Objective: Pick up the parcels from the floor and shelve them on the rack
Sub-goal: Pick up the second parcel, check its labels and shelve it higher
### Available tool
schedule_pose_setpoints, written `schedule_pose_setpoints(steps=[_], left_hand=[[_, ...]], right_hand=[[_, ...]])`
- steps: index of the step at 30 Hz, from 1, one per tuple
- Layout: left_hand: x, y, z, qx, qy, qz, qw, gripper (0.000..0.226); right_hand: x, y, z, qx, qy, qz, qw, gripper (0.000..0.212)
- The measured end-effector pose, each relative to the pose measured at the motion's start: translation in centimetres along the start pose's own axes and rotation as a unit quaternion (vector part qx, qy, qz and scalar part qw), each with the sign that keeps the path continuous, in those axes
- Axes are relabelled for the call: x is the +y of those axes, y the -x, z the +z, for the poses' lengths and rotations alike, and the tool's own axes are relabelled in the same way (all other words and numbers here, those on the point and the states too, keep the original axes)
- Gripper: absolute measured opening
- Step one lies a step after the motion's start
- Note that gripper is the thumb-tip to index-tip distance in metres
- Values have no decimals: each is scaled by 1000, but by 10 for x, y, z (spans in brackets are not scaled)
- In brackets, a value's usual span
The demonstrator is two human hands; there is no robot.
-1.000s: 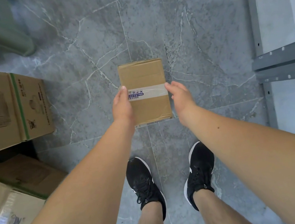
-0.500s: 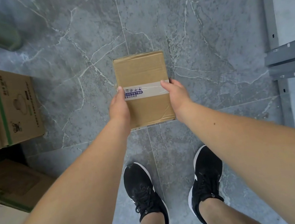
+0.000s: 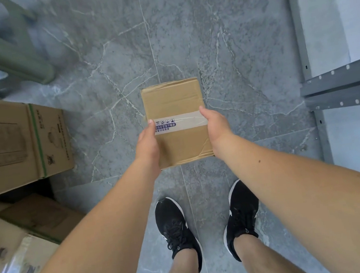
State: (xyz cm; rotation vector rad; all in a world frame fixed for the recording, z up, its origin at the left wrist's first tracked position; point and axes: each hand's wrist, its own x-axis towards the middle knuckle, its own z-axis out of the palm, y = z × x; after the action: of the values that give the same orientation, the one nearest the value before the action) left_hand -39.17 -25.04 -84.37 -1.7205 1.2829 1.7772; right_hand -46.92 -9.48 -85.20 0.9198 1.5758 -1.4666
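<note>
Grey veined floor point(image 3: 229, 36) tiles fill the view, seen from above. A small brown parcel point(image 3: 174, 104) sits in the middle, ahead of two black shoes point(image 3: 175, 225), held between both hands. The left hand point(image 3: 146, 145) clasps its left edge and the right hand point(image 3: 217, 126) its right edge, each thumb lying on the top face beside a pale tape point(image 3: 183, 120) strip with blue print. Each grip is closed on the parcel; the fingers underneath are hidden. The parcel looks raised off the floor, though the straight-down view makes that hard to judge. The grey metal rack point(image 3: 340, 81) stands at the right edge, well apart from the parcel. Larger boxes point(image 3: 8, 142) rest on the floor at the left, more cartons point(image 3: 25, 227) lie below them, and a green stool point(image 3: 0, 50) stands in the upper left corner.
</note>
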Motion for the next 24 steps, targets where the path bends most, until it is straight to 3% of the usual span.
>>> schedule_pose_setpoints(steps=[6,11,24], left_hand=[[43,70,-8,-23,9,4,1000,62],[97,133,-11,-54,18,33,998,43],[264,314,-25,-95,-9,148,984,46]], right_hand=[[-50,61,-6,-22,10,-10,1000,59],[-102,118,-9,-26,2,-25,999,59],[-274,284,8,-79,-32,-125,989,65]])
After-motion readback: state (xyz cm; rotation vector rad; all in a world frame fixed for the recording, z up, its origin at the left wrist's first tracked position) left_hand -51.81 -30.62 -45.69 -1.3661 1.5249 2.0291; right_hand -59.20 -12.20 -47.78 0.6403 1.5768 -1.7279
